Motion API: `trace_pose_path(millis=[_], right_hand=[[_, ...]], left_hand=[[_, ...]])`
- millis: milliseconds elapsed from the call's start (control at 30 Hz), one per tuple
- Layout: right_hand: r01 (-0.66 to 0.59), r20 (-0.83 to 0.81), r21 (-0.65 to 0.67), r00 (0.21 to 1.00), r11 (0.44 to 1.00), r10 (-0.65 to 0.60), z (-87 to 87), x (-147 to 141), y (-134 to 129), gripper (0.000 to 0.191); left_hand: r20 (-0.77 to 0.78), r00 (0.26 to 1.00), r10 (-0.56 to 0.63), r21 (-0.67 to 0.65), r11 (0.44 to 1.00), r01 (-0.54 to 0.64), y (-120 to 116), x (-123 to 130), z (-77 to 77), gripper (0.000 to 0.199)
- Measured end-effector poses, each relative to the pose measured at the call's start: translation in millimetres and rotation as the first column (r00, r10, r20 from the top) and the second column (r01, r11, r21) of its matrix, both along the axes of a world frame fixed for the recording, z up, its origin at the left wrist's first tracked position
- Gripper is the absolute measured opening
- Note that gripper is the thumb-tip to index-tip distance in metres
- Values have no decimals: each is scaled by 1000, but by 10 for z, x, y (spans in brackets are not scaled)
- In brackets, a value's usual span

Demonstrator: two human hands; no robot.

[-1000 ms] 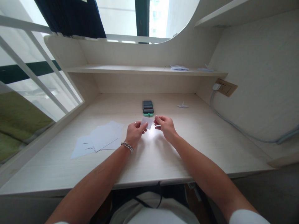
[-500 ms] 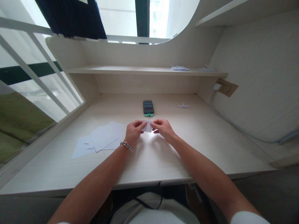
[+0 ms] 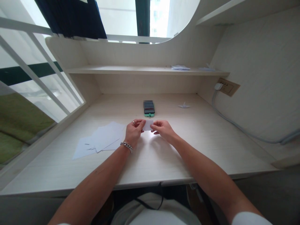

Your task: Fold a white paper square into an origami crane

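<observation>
A small white piece of paper point(image 3: 147, 125) is held up between my two hands, just over the desk. My left hand point(image 3: 134, 131) pinches its left side with thumb and fingers; a ring and a chain bracelet show on that hand and wrist. On the right side, my right hand point(image 3: 163, 129) grips the paper's edge between thumb and index finger, its other fingers curled below. Just beyond the paper lies a dark phone point(image 3: 149, 107) with a green end facing me. Whether the paper is folded in layers I cannot tell.
White paper sheets point(image 3: 106, 137) overlap on the desk point(image 3: 93, 173) at left. A folded paper crane point(image 3: 184, 105) stands at the back right. More papers point(image 3: 180, 67) rest on the shelf point(image 3: 131, 70). A plugged-in cable point(image 3: 225, 118) runs along the right wall.
The small paper has turned slightly in my fingers and now sits more level. My right thumb has shifted a little along its edge. Both arms stay nearly in place.
</observation>
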State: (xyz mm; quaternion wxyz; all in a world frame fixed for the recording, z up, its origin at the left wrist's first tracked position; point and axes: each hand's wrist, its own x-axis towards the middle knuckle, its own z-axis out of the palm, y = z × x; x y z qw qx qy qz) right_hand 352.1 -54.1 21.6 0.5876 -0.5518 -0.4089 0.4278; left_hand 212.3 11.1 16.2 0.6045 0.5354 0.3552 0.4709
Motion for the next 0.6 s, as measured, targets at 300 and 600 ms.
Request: trace_pose_path(millis=[300, 600], right_hand=[[135, 123, 164, 980, 977, -156, 23, 85, -35, 27], [71, 261, 159, 959, 985, -112, -23, 125, -10, 22]], left_hand=[[-145, 969, -199, 138, 966, 219, -18, -1, -18, 40], [-72, 981, -180, 123, 975, 187, -11, -24, -15, 41]])
